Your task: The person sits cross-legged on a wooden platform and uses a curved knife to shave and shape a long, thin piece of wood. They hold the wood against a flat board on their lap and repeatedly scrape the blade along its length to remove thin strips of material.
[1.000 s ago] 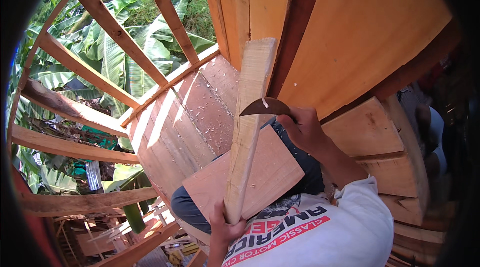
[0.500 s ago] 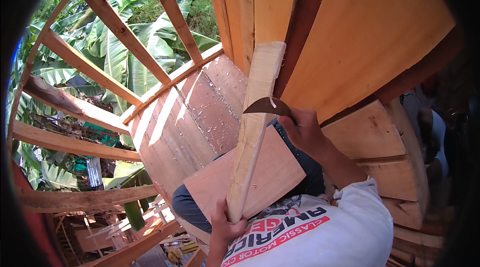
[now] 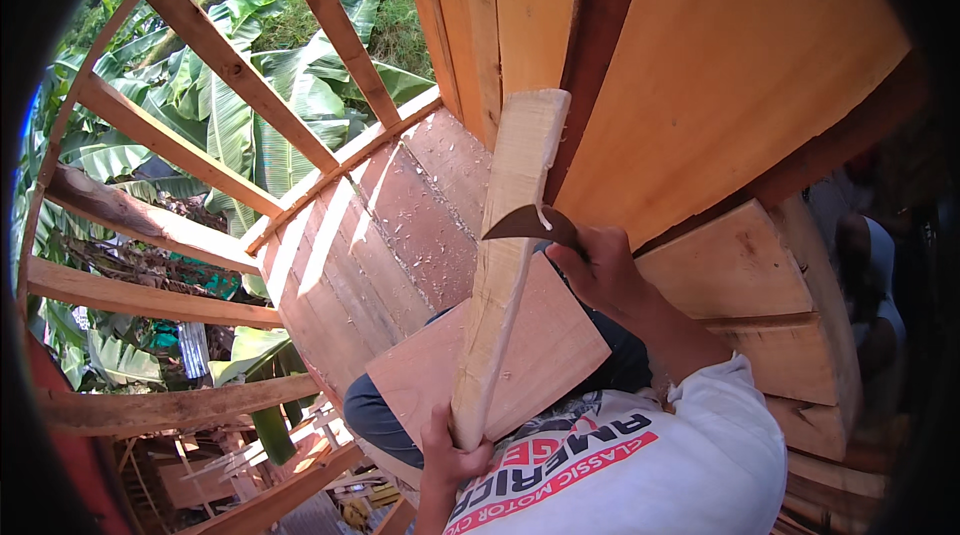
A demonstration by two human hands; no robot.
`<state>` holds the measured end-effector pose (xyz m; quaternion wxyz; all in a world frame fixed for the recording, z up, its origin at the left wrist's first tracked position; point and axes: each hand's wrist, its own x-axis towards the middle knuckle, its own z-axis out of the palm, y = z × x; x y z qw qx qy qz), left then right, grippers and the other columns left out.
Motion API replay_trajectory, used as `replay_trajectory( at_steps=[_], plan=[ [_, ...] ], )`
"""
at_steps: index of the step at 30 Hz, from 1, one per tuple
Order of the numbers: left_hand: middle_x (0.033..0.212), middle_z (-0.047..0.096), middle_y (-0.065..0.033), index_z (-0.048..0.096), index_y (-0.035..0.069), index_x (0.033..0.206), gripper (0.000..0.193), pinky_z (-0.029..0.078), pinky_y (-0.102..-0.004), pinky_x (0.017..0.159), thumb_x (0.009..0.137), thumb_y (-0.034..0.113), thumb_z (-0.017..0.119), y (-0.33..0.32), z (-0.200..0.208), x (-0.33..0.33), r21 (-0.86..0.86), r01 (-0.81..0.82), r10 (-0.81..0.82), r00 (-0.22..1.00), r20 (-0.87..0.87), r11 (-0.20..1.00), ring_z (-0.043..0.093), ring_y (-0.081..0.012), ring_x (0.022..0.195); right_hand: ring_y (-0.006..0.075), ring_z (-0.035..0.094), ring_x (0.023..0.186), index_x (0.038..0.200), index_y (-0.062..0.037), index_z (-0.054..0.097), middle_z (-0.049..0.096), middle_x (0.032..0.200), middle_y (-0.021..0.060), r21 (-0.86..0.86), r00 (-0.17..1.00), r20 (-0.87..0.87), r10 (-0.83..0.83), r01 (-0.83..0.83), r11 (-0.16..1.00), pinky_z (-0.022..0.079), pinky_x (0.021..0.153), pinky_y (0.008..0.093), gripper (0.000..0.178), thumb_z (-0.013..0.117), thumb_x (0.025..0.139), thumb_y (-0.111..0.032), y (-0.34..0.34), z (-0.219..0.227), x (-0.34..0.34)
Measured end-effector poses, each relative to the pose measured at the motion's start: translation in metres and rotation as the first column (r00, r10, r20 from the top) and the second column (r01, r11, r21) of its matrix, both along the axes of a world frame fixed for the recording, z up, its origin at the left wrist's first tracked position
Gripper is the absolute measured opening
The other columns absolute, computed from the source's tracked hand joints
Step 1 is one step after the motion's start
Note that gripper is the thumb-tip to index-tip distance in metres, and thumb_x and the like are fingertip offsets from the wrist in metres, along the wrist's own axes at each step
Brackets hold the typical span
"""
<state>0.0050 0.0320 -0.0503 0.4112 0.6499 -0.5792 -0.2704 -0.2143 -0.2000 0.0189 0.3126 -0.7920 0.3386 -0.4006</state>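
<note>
A long pale wooden board [image 3: 497, 300] slants up across my lap, its lower end in the grip of my left hand [image 3: 455, 450]. My right hand [image 3: 600, 265] is closed round the handle of a dark curved knife [image 3: 520, 223]; the handle itself is hidden by my fingers. The blade lies across the board's face about midway along, with a small curl of shaving at its edge. Beneath the board, a flat reddish wooden panel [image 3: 400, 375] rests on my thighs.
Wood shavings litter the plank floor [image 3: 430, 205] ahead. Slatted wooden railings [image 3: 240, 65] run along the left, with banana leaves [image 3: 235, 120] beyond. A plank wall [image 3: 730, 85] rises close on the right, above stacked wooden boards [image 3: 760, 265].
The knife and my right hand have slid slightly down the board, toward me. My left hand keeps its hold at the lower end.
</note>
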Motion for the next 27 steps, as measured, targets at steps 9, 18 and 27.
replay_trajectory(
  at_steps=[9, 18, 27],
  plan=[
    [0.064, 0.055, -0.0134, 0.051, 0.0, 0.105, 0.054, 0.045, -0.031, 0.05, 0.054, 0.008, 0.065, -0.006, 0.008, -0.002, -0.01, 0.008, -0.008, 0.998, -0.058, 1.0, 0.06, -0.026, 0.052, 0.0279, 0.058, 0.051, 0.07, -0.0032, 0.057, 0.054, 0.057, 0.0117, -0.272, 0.984, -0.174, 0.046, -0.093, 0.958, 0.043, 0.046, 0.0346, 0.031, 0.07, 0.084, -0.028, 0.017, 0.007, -0.001],
    [0.06, 0.052, -0.0102, 0.052, 0.0, 0.103, 0.052, 0.043, -0.0301, 0.048, 0.053, 0.009, 0.066, -0.003, 0.0, -0.001, -0.012, 0.026, -0.026, 0.999, -0.035, 1.0, 0.054, -0.0211, 0.049, 0.0293, 0.055, 0.049, 0.078, -0.0023, 0.063, 0.054, 0.058, 0.0148, -0.156, 0.999, 0.031, 0.013, -0.008, 0.988, 0.042, 0.047, 0.034, 0.024, 0.068, 0.086, -0.024, 0.014, -0.005, -0.006],
    [0.079, 0.055, -0.0041, 0.052, 0.0, 0.113, 0.064, 0.042, -0.0245, 0.065, 0.051, 0.01, 0.065, 0.015, -0.029, 0.022, 0.222, 0.108, -0.011, 0.918, -0.397, 0.969, 0.052, -0.0118, 0.072, 0.0065, 0.047, 0.05, 0.096, -0.0007, 0.059, 0.052, 0.064, -0.0002, 0.533, 0.732, 0.638, 0.241, -0.645, 0.548, 0.037, 0.045, 0.0235, 0.022, 0.064, 0.091, -0.021, 0.009, -0.007, -0.015]
  ],
)
